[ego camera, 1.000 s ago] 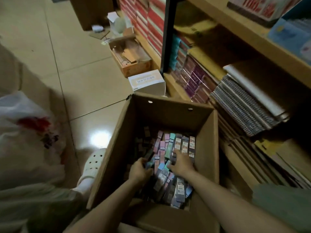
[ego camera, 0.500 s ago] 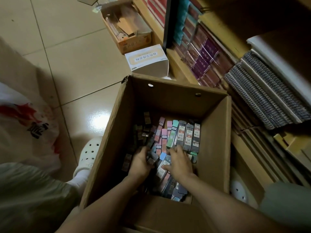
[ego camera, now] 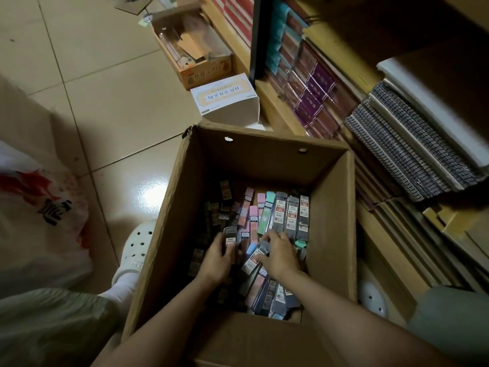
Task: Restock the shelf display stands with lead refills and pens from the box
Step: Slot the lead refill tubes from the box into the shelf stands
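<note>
An open cardboard box (ego camera: 169,223) stands on the floor, its bottom covered with several slim lead refill cases (ego camera: 280,213) in grey, pink, mint and blue. Both my hands are down inside it. My left hand (ego camera: 217,256) is closed around a dark refill case (ego camera: 229,238) that stands up between its fingers. My right hand (ego camera: 277,254) lies palm down on the pile with its fingers spread over a grey labelled case (ego camera: 252,260). The cases beneath my hands are hidden.
Wooden shelves (ego camera: 272,107) on the right hold stacked notebooks (ego camera: 402,152) and purple packs (ego camera: 315,94). A white carton (ego camera: 225,102) and a small open cardboard box (ego camera: 190,49) sit on the tiled floor beyond. A white plastic bag (ego camera: 39,213) lies left, my white shoe (ego camera: 137,245) beside the box.
The view has tilted down toward the box. My left hand has drawn a dark refill case upright out of the pile. My right hand has shifted slightly over the cases.
</note>
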The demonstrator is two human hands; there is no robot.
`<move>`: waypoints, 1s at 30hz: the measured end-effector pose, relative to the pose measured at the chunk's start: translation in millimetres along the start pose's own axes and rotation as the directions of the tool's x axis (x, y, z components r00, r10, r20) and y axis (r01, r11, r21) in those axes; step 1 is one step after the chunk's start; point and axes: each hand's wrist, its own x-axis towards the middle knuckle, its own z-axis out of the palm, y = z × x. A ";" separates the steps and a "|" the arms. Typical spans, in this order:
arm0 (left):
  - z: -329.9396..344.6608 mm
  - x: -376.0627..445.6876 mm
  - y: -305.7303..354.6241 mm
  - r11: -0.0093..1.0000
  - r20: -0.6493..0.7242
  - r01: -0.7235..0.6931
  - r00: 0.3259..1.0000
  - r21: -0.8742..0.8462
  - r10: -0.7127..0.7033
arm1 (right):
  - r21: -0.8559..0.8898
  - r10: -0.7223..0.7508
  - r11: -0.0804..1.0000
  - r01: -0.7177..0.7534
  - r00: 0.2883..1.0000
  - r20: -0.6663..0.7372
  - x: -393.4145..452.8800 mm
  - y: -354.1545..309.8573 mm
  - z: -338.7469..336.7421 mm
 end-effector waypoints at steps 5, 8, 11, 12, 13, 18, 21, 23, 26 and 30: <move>-0.9 -3.8 0.3 0.997 0.046 -0.047 0.998 -0.065 0.050 | 0.164 -0.139 0.977 0.135 0.990 0.015 4.0 -10.7 -14.7; -6.1 -3.3 17.0 0.986 0.157 -0.059 0.984 -0.158 0.084 | 0.190 -0.214 0.961 0.202 0.976 0.044 2.2 -24.3 -33.7; -12.2 -4.5 39.4 0.949 0.254 -0.066 0.956 -0.308 0.149 | 0.191 -0.261 0.948 0.256 0.965 0.002 -6.3 -41.2 -65.1; -13.0 -5.0 46.4 0.930 0.239 -0.069 0.957 -0.361 0.164 | 0.143 -0.298 0.940 0.309 0.950 -0.093 -10.2 -47.2 -78.5; -13.7 -5.7 53.0 0.911 0.214 -0.068 0.962 -0.407 0.167 | 0.073 -0.332 0.931 0.359 0.911 -0.246 -15.7 -53.5 -93.7; -15.0 -7.9 80.9 0.864 0.155 -0.011 0.983 -0.503 0.103 | -0.096 -0.153 0.987 0.128 0.587 -0.795 -47.8 -53.4 -163.2; -15.8 -12.0 96.3 0.833 0.179 0.032 0.981 -0.553 0.081 | 0.023 0.068 0.997 -0.070 0.744 -0.665 -57.0 -37.9 -157.0; -17.3 -16.0 102.9 0.829 0.167 0.032 0.983 -0.559 0.075 | 0.004 0.064 0.997 -0.075 0.814 -0.578 -58.1 -30.9 -137.8; -22.9 -22.6 104.0 0.831 0.140 0.036 0.989 -0.555 0.051 | 0.041 0.045 0.999 -0.027 0.831 -0.555 -55.4 -26.7 -121.9; -27.0 -25.0 96.6 0.866 0.092 0.037 0.996 -0.499 0.010 | 0.043 -0.001 0.999 0.030 0.832 -0.555 -37.2 -37.4 -127.1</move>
